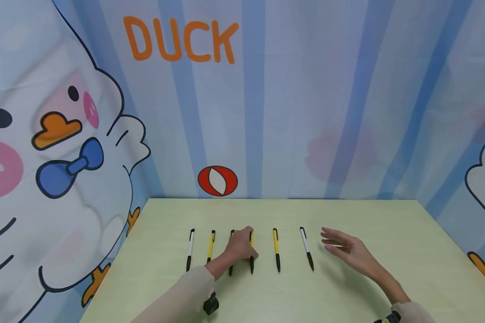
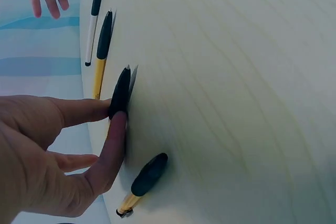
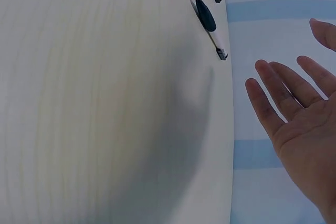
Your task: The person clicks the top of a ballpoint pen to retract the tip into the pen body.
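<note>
Several click pens stand in a row, tips toward me. My left hand (image 1: 239, 246) reaches over the row's middle and pinches a yellow pen with a black grip (image 1: 252, 264) between thumb and finger; in the left wrist view that pen's black grip (image 2: 121, 87) shows at the fingertips. Just left of it lies another pen (image 2: 149, 174), its barrel mostly hidden by the hand in the head view. To the right are a yellow pen (image 1: 276, 249) and a white pen (image 1: 306, 246). My right hand (image 1: 353, 255), fingers extended, hovers right of the white pen, touching nothing.
At the row's left end lie a white pen (image 1: 191, 249) and a yellow pen (image 1: 211, 244). The pale tabletop (image 1: 368, 215) meets a blue striped backdrop (image 1: 291, 112) with duck drawings along its far edge.
</note>
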Motion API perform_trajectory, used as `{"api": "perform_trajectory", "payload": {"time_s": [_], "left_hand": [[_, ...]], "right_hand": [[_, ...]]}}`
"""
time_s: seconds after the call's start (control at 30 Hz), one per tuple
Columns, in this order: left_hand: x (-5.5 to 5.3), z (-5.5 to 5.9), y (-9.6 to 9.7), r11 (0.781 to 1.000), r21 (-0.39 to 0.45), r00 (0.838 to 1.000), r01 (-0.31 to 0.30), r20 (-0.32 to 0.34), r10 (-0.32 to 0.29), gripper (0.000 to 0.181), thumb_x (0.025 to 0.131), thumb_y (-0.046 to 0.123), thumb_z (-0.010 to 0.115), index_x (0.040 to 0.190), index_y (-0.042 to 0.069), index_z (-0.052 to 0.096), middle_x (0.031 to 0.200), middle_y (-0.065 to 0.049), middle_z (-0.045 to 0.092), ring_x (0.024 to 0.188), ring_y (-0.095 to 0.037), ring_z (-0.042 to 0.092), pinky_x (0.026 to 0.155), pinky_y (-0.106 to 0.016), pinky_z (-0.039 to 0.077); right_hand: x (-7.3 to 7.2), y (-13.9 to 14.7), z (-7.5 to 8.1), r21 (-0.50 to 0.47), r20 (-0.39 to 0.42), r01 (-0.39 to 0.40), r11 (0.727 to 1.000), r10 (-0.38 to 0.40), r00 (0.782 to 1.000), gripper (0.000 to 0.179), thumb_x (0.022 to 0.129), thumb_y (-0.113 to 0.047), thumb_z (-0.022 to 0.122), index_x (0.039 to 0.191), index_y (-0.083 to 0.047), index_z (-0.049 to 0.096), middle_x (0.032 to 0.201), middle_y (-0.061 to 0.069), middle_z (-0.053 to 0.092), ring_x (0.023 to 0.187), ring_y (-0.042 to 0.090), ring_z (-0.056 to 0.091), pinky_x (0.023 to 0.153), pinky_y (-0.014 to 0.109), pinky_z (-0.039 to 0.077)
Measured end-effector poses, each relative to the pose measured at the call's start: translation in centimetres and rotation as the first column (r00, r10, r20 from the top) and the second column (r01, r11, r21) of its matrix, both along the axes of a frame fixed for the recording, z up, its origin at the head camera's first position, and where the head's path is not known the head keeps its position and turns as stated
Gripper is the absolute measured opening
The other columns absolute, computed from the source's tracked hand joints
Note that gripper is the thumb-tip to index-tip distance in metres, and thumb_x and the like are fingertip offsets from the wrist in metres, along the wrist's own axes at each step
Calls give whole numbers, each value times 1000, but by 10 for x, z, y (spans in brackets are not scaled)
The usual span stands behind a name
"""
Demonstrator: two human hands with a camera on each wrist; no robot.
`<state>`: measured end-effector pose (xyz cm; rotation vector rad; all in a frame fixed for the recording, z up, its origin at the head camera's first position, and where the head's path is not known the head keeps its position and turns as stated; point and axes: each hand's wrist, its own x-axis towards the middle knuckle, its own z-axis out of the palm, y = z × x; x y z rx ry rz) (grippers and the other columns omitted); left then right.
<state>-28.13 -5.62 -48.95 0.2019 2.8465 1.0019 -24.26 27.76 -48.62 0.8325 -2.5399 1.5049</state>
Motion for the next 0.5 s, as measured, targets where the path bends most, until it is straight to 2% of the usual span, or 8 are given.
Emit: {"api": "perform_trajectory", "payload": {"time_s": [0.07,0.13,0.2,0.3,0.4,0.47,0.5], "left_hand": [[0,1,1,1000,18,1000,-1,9,1,72,74,2,88,138,-2,56,95,-16,71,74,-24,67,65,-33,56],[0,2,2,998,57,999,-9,32,7,71,75,-1,86,139,-1,56,81,-12,71,64,-20,67,62,-29,55],[0,3,1,994,111,998,-23,63,16,69,76,-4,83,139,0,57,70,-9,69,55,-18,66,59,-27,55],[0,4,-2,972,227,989,-62,146,29,66,78,-7,78,141,1,56,71,-8,68,55,-16,66,58,-28,59],[0,3,-5,933,335,966,-131,256,44,66,80,-9,74,142,3,55,81,-11,68,60,-18,69,60,-33,64],[-1,3,-7,909,378,947,-175,316,51,67,81,-9,73,143,4,53,88,-12,69,63,-18,70,62,-34,65],[-1,4,-8,904,384,941,-187,334,53,67,81,-9,74,143,4,53,90,-13,70,63,-18,70,63,-34,65]], "right_hand": [[0,-2,1,9,-4,0,1000,0,1000,47,103,-8,60,147,6,49,136,25,63,116,-6,64,89,14,57],[-1,-3,3,16,-9,-1,1000,1,1000,47,103,-8,59,147,6,49,135,36,59,116,-5,64,90,14,56],[-1,-4,4,20,-12,-5,1000,5,1000,47,103,-8,59,146,7,48,135,38,57,116,-5,64,90,13,56],[-1,-6,4,20,-12,-11,1000,11,1000,47,103,-8,59,146,8,48,135,38,57,117,-5,64,90,13,56],[0,-7,4,14,-11,-14,1000,15,1000,47,103,-8,59,146,8,48,136,38,57,117,-4,64,90,13,56],[1,-8,3,6,-1,-15,1000,15,1000,48,103,-8,60,146,8,48,136,35,58,116,-4,64,90,13,56],[2,-8,2,3,7,-15,1000,15,1000,48,102,-8,60,146,7,48,136,32,60,116,-4,64,90,14,56]]}}
